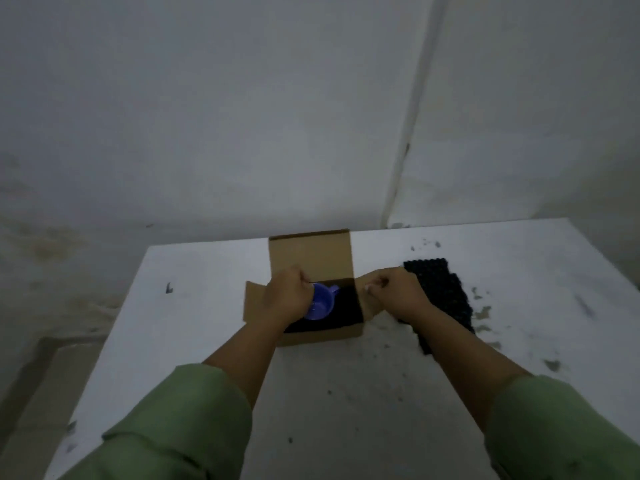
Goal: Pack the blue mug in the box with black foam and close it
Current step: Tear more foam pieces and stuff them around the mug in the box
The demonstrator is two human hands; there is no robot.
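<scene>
The left hand (287,297) is closed around the mug (320,303), fingers wrapped over its near side, holding it inside the open top of the box (322,336). The mug is tilted: its mouth faces up and toward the camera, and its handle points away, toward the box's far flap (311,254). Its long axis leans from the box floor up toward the person. Below and beside it the box interior is black, which looks like foam lining, though the dim light hides the texture; whether the mug rests on it cannot be told.

The right hand (394,292) is curled, thumb and fingertips pinched on the box's right flap (369,296), which is folded outward. The left flap (254,299) also splays outward, partly behind the left wrist, and the far flap stands upright.

There is one mug, one box and one loose foam sheet (440,296), black and dimpled, lying flat on the table (194,306) just right of the box, partly under the right forearm.

Both forearms reach forward from green sleeves (187,420) pushed up above the wrists, converging on the box, backs of the hands upward. Dark specks and smudges are scattered over the white tabletop, mostly on the right.
</scene>
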